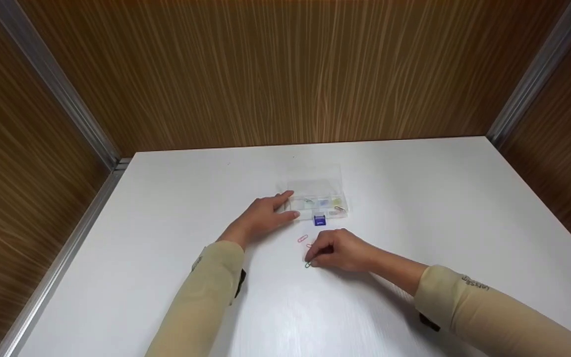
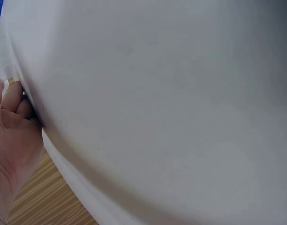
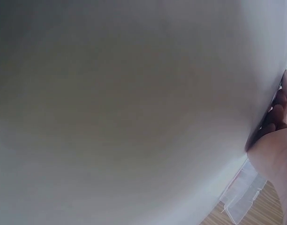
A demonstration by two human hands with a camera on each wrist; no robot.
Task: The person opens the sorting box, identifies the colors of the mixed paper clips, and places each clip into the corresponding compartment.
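The right hand [image 1: 341,250] pinches a green paper clip [image 1: 308,265] on the table [image 1: 414,198], at six o'clock from the clear compartment box [image 1: 317,201]. The left hand [image 1: 265,215], fingers relaxed, steadies the box's nine-o'clock side. Several clips seem sorted already; a pink clip [image 1: 302,238] is left loose.

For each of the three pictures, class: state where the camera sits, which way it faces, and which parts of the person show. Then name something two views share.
Head: worn on the head, looking forward and down at the white table; both forearms, the left hand at the clear box, the right hand over a green paper clip.
Left wrist: close to the table, mostly white surface; fingers at the left edge.
Right wrist: likewise; fingers at the right.
Shared: the clear box shows in the head and right wrist views.
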